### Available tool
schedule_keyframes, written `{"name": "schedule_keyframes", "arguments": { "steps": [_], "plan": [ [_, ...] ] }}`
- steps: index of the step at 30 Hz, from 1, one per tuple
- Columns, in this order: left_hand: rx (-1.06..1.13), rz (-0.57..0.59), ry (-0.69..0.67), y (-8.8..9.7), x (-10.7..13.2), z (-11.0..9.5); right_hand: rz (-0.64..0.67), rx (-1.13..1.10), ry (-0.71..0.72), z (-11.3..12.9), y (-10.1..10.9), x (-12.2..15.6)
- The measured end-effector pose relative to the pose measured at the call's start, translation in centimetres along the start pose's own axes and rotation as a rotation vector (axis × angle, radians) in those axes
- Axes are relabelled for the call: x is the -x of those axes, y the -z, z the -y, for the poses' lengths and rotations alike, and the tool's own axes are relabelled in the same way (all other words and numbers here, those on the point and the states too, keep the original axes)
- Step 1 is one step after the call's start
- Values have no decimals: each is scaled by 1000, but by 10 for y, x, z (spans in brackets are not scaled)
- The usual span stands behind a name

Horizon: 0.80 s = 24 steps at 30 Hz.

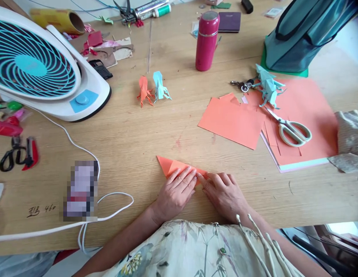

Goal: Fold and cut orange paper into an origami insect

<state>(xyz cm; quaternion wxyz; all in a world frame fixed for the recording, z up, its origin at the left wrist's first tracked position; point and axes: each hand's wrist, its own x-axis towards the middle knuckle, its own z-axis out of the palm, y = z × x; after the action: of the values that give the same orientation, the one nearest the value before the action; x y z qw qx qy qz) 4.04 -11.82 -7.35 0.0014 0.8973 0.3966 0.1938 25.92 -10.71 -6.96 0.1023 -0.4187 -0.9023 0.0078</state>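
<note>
A folded piece of orange paper (164,165) lies on the table close to my body, its pointed left corner showing. My left hand (179,188) rests flat across it with the fingers stretched out. At the paper's right end, my right hand (223,188) has its fingers curled and its thumb against the paper, close to my left fingertips. Both hands cover much of the folded part. Farther back stand an orange folded paper figure (143,90) and a light blue one (158,85).
Right of centre are orange sheets (233,121), white-handled scissors (294,132) and a blue paper figure (268,86). A pink flask (207,42) and a teal bag (297,42) stand behind. On the left are a fan (86,94), a blurred-out phone (81,190) and a white cable (115,209).
</note>
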Motion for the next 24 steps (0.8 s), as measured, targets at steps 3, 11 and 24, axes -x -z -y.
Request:
{"name": "schedule_keyframes", "arguments": {
  "steps": [3,11,24],
  "plan": [
    [13,10,13,0,0,0,-1,1,-10,0,-1,1],
    [-3,17,25,-1,0,1,-5,-20,-23,-1,-3,2],
    [-17,47,18,-2,2,0,-27,-76,-66,-1,-8,8]
  ]
}}
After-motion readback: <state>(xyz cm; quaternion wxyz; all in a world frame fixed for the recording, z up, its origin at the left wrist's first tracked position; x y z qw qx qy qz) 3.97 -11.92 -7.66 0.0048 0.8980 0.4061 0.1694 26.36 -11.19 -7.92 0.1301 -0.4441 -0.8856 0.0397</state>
